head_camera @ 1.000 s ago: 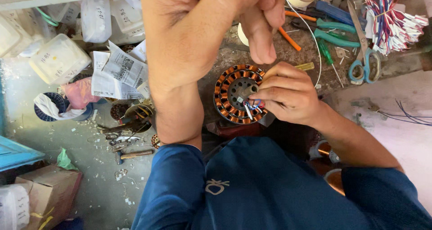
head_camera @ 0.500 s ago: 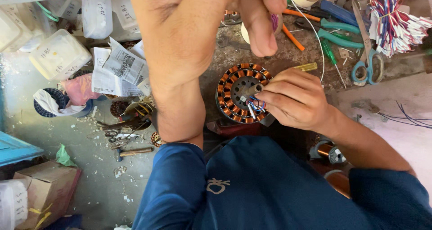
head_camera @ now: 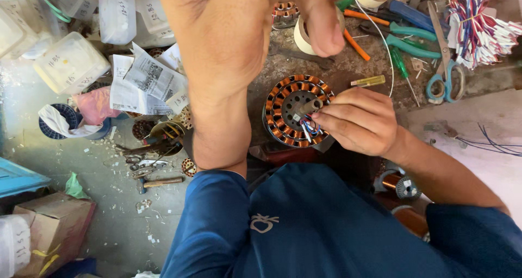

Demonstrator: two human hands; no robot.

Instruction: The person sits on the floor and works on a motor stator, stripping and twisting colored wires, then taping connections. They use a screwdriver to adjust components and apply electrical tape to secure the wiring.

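Head view, I log: copper-wound motor stator on bench ctr, right hand fingers pinched on its lead wires, left hand raised near lens, fingers curled, grip unclear, scissors far right.

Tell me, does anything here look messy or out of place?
Yes. Pale scraps litter the floor, and crumpled papers lie loose by the plastic tubs. The right hand pinches loose wires at the copper-wound stator; the left hand is raised.
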